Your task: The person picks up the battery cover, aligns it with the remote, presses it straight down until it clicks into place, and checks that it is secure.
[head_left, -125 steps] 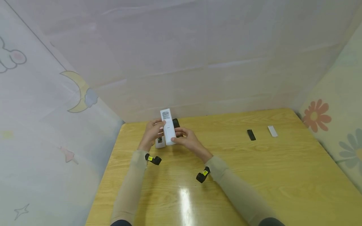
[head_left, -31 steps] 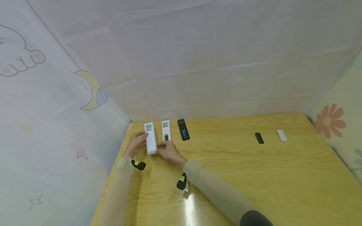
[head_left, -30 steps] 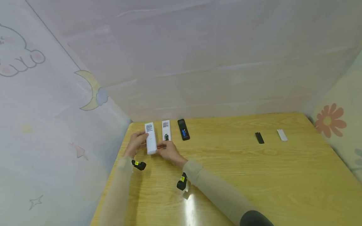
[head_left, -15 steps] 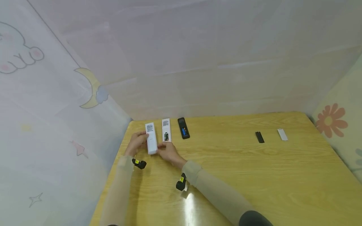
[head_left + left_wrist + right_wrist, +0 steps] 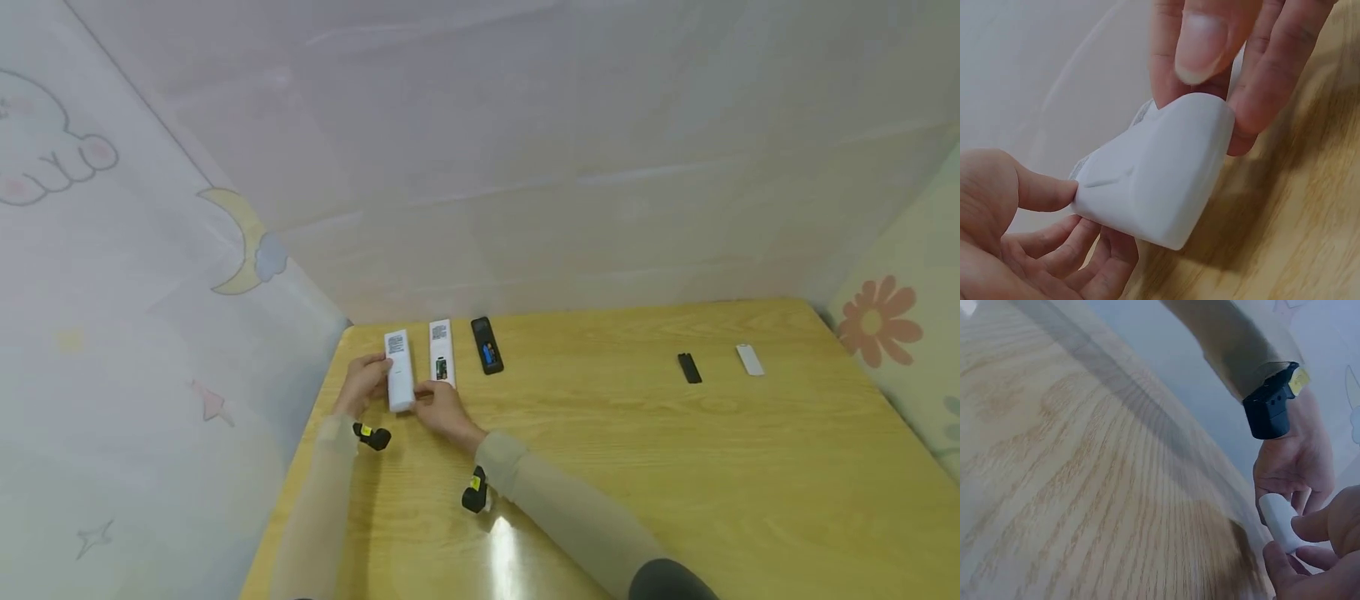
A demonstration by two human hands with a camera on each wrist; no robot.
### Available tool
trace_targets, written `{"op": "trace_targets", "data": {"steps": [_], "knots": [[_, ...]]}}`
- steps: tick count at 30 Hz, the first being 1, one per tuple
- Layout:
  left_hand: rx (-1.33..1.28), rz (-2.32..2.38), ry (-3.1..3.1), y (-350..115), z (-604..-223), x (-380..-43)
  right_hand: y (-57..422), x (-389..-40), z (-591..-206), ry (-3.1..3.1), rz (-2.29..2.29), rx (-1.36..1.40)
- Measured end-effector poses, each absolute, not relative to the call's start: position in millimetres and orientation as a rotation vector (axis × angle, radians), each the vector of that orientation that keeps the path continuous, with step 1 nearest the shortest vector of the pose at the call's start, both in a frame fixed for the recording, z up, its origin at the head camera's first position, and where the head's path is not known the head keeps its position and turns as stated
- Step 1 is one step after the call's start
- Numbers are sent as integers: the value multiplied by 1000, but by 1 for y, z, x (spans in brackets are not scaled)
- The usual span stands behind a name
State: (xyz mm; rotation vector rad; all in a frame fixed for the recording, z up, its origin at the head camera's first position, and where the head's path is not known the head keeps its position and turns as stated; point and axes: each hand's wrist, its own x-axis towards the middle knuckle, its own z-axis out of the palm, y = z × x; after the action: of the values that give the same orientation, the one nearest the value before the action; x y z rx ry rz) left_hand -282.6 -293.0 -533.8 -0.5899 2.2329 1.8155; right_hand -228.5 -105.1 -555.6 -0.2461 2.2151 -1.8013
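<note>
My left hand (image 5: 360, 385) grips the left side of a white remote control (image 5: 401, 379), its back facing up with a printed label at the far end. With thumb and fingers, my right hand (image 5: 445, 410) holds the near right corner of the same remote. In the left wrist view the remote's rounded end (image 5: 1179, 169) is tilted, just above the tabletop, and its battery cover seam shows. Right of it lies a second white remote (image 5: 441, 337) with an open battery bay, partly hidden by my right hand. Beyond that is a black remote (image 5: 480, 329) with batteries visible in its bay.
A small black battery cover (image 5: 689, 367) and a white battery cover (image 5: 749, 360) lie far to the right on the wooden table (image 5: 600, 450). A pale cloth wall (image 5: 570, 208) stands along the back edge, with printed cloth at both sides.
Since the oldest frame, both hands have carried the white remote left and lower, away from over the other two remotes. Over the last second it has stayed almost in place, both hands on it.
</note>
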Motion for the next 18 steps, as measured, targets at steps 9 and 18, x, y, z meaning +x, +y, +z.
{"op": "trace_targets", "data": {"steps": [9, 18], "knots": [[-625, 1774, 2283, -301, -533, -283, -113, -232, -553, 2290, -1841, -339], [-664, 1852, 2228, -300, -533, -290, -118, -238, -550, 2364, -1740, -285]]}}
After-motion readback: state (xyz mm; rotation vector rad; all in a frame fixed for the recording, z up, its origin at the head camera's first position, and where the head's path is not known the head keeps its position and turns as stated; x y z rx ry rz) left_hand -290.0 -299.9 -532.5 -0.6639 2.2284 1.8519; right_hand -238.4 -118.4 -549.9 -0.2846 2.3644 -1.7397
